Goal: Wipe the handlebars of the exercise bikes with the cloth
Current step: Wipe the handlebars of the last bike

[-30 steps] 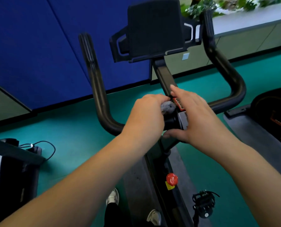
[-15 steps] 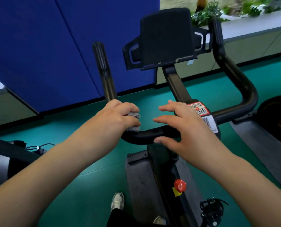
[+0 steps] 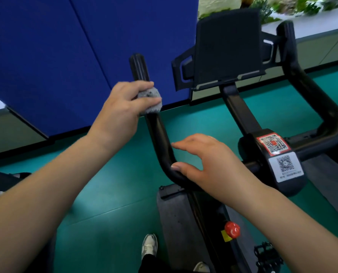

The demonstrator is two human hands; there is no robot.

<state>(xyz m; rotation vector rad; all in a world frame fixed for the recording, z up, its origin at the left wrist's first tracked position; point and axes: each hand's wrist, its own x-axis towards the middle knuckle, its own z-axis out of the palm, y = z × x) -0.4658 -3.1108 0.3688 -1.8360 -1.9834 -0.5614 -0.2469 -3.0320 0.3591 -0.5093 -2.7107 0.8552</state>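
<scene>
The left hand (image 3: 122, 107), gripping the cloth (image 3: 151, 101), has climbed from the handlebar (image 3: 160, 138) bend up its left horn; the right hand (image 3: 207, 160) rests open at the bend. The right horn looks unwiped.

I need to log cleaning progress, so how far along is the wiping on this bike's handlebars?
Done: nothing on the bars shows it for certain. In hand: the left hand grips the grey cloth around the upright left bar, a little below its end, while the right hand rests open at the bend. Left: probably the tip of the left bar and the whole right bar, which neither hand touches.
</scene>
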